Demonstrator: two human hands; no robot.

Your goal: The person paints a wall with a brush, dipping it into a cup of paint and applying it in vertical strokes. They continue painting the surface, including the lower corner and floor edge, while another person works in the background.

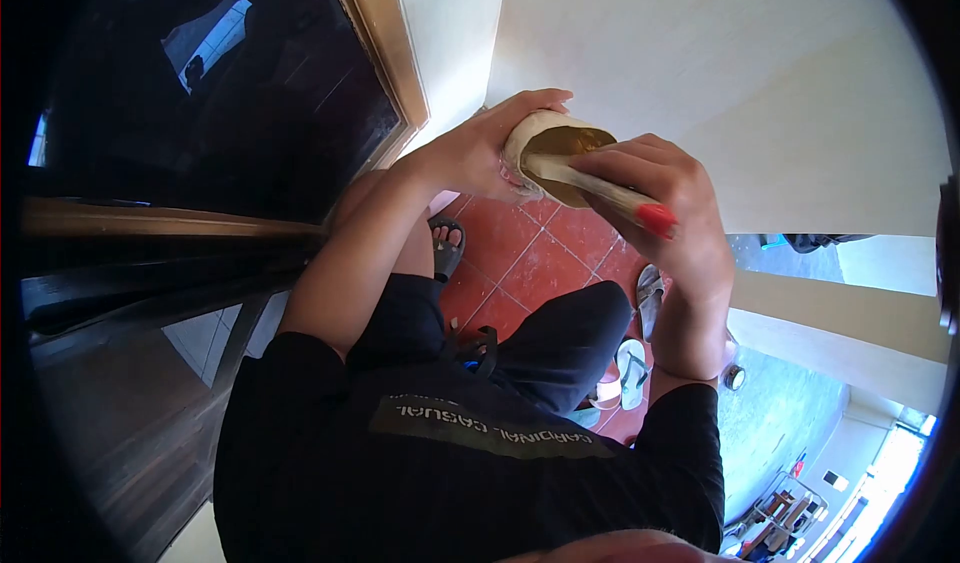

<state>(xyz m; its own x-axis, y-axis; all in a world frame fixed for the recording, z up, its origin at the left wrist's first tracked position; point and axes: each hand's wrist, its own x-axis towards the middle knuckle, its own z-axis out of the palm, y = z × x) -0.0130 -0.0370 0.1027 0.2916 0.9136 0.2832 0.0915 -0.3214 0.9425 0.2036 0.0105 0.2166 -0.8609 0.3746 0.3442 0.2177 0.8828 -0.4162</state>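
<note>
My left hand (490, 148) is wrapped around a paint-smeared can (515, 153), with the thumb along its far side. The can is tilted so that its open mouth and yellowish inside face me. In my right hand (660, 183) is a paintbrush (605, 191) with a pale, stained handle and a red end. The red end points toward me and to the right, while the other end reaches into the can's mouth. The bristles cannot be made out, and my right fingers partly cover the handle and the can's rim.
A pale wall (700, 73) rises ahead. A dark glossy panel in a wooden frame (375, 23) stands at left. Red floor tiles (510, 243) lie below, with white specks. Loose slippers (632, 373) lie near my right leg. A bluish floor (790, 393) extends at right.
</note>
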